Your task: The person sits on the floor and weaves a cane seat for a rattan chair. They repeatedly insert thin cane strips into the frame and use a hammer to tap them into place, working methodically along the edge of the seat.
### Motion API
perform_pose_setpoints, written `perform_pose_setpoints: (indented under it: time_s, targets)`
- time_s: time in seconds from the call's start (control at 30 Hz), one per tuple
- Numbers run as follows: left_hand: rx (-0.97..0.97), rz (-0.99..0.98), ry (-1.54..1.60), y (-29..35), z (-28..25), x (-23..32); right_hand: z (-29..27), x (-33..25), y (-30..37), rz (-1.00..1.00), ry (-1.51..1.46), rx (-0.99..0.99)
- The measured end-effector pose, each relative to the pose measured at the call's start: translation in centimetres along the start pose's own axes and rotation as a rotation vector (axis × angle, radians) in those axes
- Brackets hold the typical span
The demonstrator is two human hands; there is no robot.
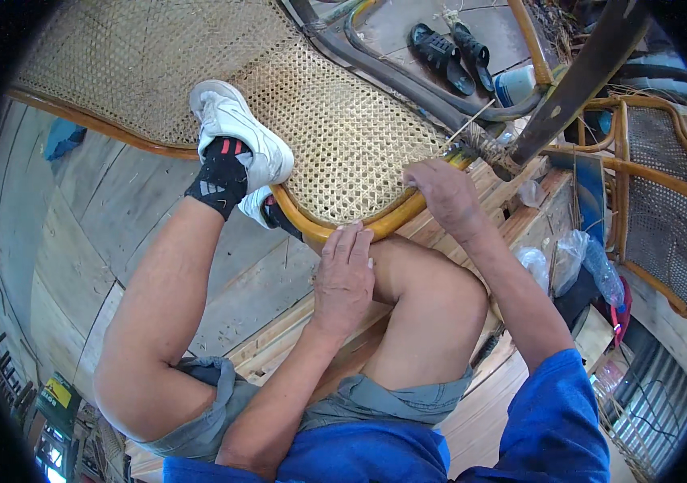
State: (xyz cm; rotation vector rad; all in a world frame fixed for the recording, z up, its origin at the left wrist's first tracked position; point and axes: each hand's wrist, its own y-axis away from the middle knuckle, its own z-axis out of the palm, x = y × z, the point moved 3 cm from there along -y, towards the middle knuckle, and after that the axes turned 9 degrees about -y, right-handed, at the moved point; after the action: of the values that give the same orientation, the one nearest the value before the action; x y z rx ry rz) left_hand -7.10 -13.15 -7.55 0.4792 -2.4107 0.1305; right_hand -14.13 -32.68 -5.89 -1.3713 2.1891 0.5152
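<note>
Twelve o'clock in the head view held the woven cane panel (343, 153), its rattan rim (396, 219) under the left grip (343, 278), loosely open with fingers laid over it at six o'clock, and the right grip (450, 197), curled at four o'clock; whether that one pinched anything, I could not tell. Steadying the rim well probably meant light, even left pressure and a right grip that snagged no cane.

worn kit: blue top, grey shorts, white shoes, black socks.
royal-blue shirt (368, 451), right sleeve (557, 410) loose and wrinkled; shorts (408, 400) with creased legs and stitched hems; chunky white sneaker (239, 129), lace-up, its mate (254, 207) partly hidden; black sock (225, 167) with short red stripes, pale angular mark, light specks.
</note>
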Motion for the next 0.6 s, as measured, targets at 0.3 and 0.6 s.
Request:
perform_pose_setpoints:
  time_s: [0.3, 0.6]
  targets:
    - [0.018, 0.002, -0.013, -0.1, 0.0, 0.0, -0.5, 0.5, -0.1, 0.002, -0.056, -0.099]
    - [0.013, -0.007, -0.019, -0.4, -0.4, 0.2, -0.8, -0.3, -0.8, -0.124, 0.129, -0.205]
